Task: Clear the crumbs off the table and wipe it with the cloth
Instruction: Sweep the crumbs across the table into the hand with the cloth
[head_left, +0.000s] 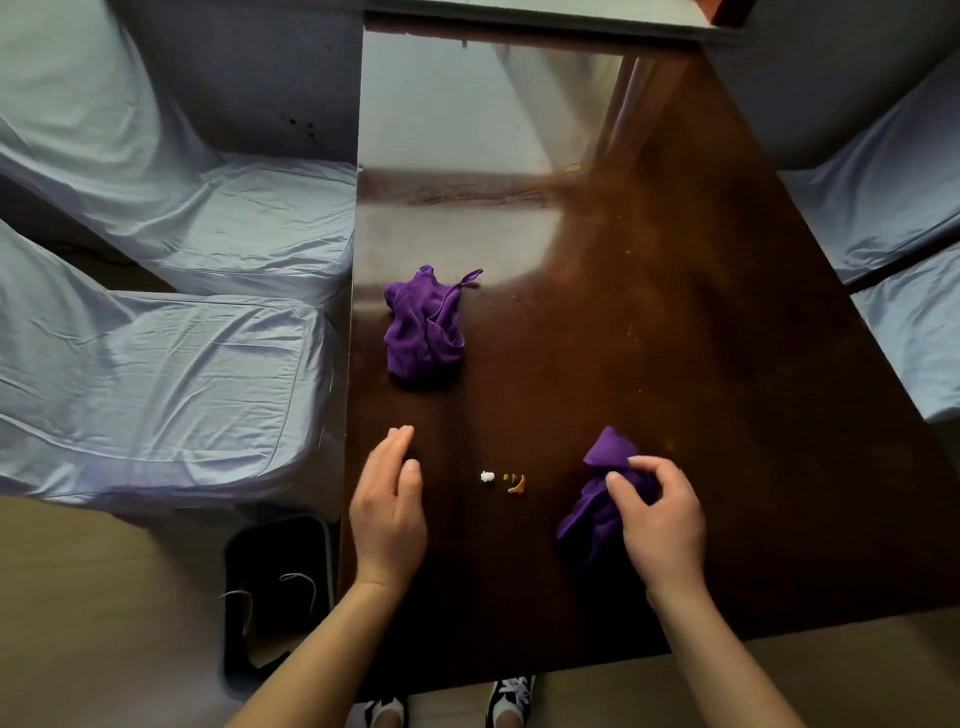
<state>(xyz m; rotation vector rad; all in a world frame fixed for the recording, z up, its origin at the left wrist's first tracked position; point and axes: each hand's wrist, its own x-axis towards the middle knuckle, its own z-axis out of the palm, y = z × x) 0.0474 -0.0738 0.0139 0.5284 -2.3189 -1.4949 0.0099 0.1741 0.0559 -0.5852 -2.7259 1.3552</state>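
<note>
1. At the far left, below the edge of the surface, a dark bin stood on the floor beside the covered chairs. It looked like the likely place for the crumbs, though nothing showed for certain what it was for.
2. Your left hand hovered just above the near left part of the surface, fingers apart and lightly curved, holding nothing. Cupped like that, it seemed placed to catch whatever got swept towards it.
3. A spare purple cloth lay bunched farther back, well apart from both hands and untouched.
4. The crumbs sat between your hands: a white bit, a green speck and some orange curls. I judged them very light and loose, likely to scatter or roll on that glossy top, so sweeping would suit them better than pinching.
5. Your right hand was clamped on a second purple cloth, thumb and fingers pinching its crumpled top while the lower folds touched the surface. The cloth looked soft, limp and light; gripped in a wad it would push crumbs well, but you would probably need to flatten it under your palm for proper wiping.
6. Farther right, a few tiny specks dotted the surface, too small to identify.
</note>
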